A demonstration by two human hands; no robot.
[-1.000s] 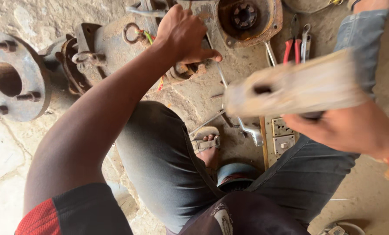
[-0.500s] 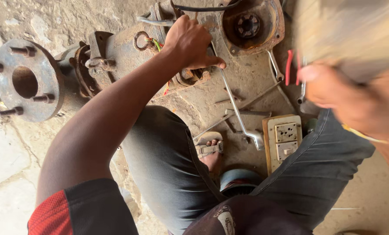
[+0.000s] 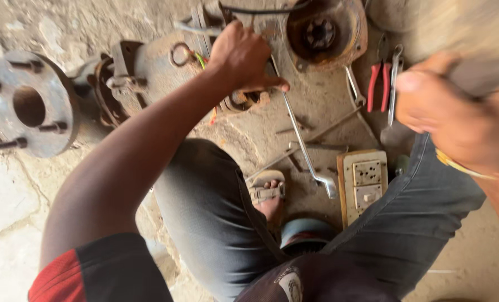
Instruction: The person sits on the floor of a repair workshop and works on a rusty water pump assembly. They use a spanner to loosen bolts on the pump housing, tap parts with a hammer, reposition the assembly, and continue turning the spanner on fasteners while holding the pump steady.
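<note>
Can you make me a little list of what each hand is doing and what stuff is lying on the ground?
left hand: fist pressed on a rusty pump body
right hand: raised, blurred, gripping a pale block-like thing, too blurred to name
ground: red-handled pliers, long bent wrench, socket board
far left: round flange with bolts

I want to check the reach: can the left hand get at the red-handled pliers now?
Probably not at once: the left hand is pressed on the rusty pump body, while the red-handled pliers lie uncovered far off.
</note>
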